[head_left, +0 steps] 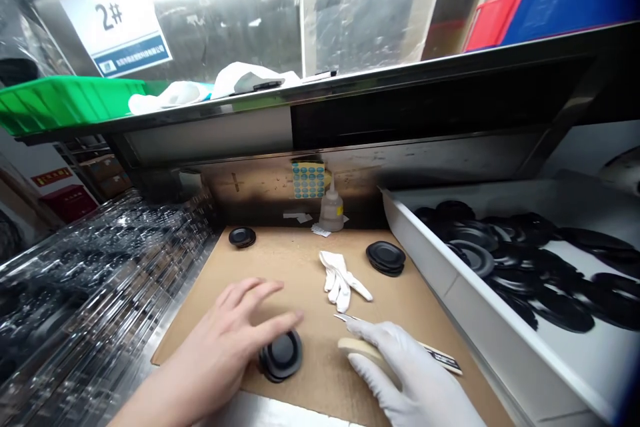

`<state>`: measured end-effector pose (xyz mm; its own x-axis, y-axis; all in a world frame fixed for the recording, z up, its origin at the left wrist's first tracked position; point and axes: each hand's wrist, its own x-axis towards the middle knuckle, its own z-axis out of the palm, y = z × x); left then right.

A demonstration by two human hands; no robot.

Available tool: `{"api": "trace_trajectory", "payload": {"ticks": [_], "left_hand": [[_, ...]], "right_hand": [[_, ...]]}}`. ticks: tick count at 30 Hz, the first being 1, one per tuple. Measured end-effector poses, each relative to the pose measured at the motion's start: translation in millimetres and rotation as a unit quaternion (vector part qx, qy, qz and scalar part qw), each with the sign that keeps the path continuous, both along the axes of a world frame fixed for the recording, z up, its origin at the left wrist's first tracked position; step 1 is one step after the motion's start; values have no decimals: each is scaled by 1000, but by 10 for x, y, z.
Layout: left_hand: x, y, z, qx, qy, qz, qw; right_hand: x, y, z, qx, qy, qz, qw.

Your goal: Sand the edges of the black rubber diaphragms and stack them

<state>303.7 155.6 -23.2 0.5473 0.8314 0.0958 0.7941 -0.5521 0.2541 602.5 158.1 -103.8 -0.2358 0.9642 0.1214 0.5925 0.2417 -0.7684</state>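
My left hand (220,347) lies spread on the cardboard sheet (310,300), its thumb tip just above a black rubber diaphragm (281,355) and its palm against that part's side. My gloved right hand (407,367) curls over a beige roll (357,353). A slim metal-bladed knife (440,357) runs beneath that hand, its tip poking out at the left. A loose white glove (343,278) lies between a small stack of black diaphragms (385,258) and a single black diaphragm (243,237) further back.
A white-walled tray (480,327) full of black diaphragms stands to the right. Clear plastic trays (100,280) are stacked on the left. A glue bottle (331,208) and a sticker sheet (309,180) stand at the back, beneath a shelf (210,137) holding a green tray (65,103).
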Motion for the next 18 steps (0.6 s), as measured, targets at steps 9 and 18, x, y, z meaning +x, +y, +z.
{"api": "trace_trajectory", "payload": {"ticks": [9,18], "left_hand": [[291,88,333,-54,121,-133,982],[541,179,108,-96,109,92,985]], "right_hand": [[53,-148,117,123,-24,-6,992],[107,-114,119,234,-20,-12,972]]}}
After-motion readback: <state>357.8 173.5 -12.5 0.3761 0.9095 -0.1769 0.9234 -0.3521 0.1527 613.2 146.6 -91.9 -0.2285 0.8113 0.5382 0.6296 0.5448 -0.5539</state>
